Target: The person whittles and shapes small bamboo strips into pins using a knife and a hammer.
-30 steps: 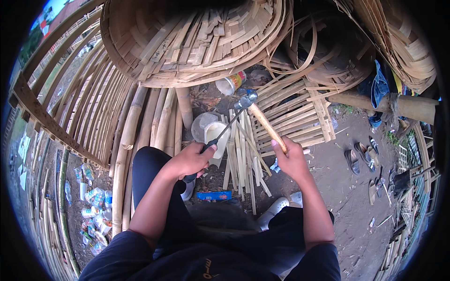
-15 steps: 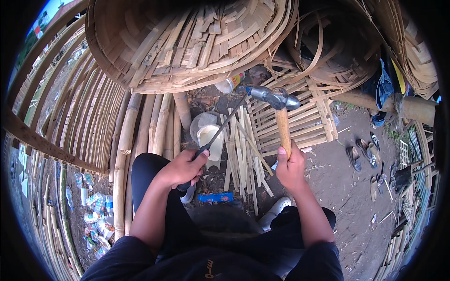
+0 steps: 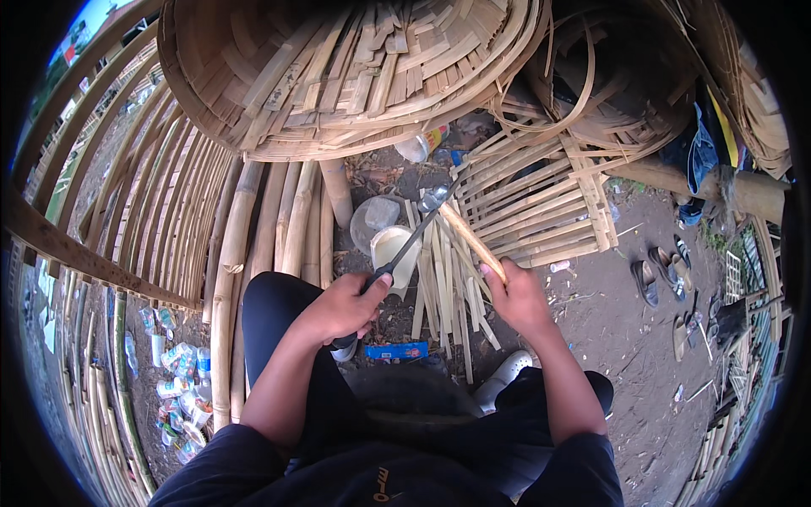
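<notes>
My left hand (image 3: 342,308) is closed round the black grip of a long tool with a thin dark shaft (image 3: 405,249). It slants up and to the right, and I cannot tell whether it is a blade or a rod. The wooden handle of a hammer (image 3: 473,237) is wrapped in my right hand (image 3: 517,297). Its metal head lies against or just over the upper shaft; contact cannot be made out. Below the tools, light bamboo strips (image 3: 448,287) lie loosely on the ground. Beside them sits a cream plastic container (image 3: 390,247).
Large woven bamboo baskets (image 3: 355,110) loom ahead. A slatted bamboo panel (image 3: 532,207) lies beyond the strips. Bamboo poles (image 3: 241,228) and a slatted fence (image 3: 127,186) stand left, near plastic bottles and cups (image 3: 186,380). Sandals and shoes (image 3: 667,275) lie at right.
The hammer head has come down and left, from beside the tool's tip to its upper shaft. The hammer handle now leans left. My left hand keeps its hold.
</notes>
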{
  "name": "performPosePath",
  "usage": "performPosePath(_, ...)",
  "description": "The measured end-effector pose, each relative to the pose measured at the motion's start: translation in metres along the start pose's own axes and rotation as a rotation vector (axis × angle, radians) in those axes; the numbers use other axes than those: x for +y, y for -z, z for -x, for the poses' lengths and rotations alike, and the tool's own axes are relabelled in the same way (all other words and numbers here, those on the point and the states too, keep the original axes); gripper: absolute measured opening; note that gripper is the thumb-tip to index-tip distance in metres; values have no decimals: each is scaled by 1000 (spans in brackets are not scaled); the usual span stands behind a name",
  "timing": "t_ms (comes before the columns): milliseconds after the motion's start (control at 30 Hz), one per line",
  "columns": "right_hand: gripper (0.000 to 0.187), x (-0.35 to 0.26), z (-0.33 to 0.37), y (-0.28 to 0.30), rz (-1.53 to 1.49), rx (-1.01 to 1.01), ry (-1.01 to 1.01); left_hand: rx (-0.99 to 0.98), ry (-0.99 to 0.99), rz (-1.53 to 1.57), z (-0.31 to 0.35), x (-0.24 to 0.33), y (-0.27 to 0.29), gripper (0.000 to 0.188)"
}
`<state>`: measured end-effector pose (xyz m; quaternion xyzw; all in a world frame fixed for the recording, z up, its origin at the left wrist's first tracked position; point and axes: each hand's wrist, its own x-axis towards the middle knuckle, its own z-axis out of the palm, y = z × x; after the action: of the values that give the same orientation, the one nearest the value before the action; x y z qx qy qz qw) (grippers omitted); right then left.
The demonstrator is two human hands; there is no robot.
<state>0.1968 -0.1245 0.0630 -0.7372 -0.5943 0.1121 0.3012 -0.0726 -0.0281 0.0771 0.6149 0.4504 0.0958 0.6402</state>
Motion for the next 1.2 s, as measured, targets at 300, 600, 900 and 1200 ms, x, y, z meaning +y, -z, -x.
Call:
performPosePath(300, 27, -24, 12, 10, -258, 232, 116, 8, 21, 39, -1, 1, 0, 46)
performPosePath(600, 35, 15, 3, -15, 7, 45, -45, 124, 27, 73, -2, 3, 15, 45)
performPosePath(900, 32, -5, 3, 3, -22, 1, -35, 122, 8, 71, -5, -1, 18, 44)
performPosePath(1200, 33, -4, 0, -8, -2, -55, -50, 42, 9, 30, -2, 0, 10, 45)
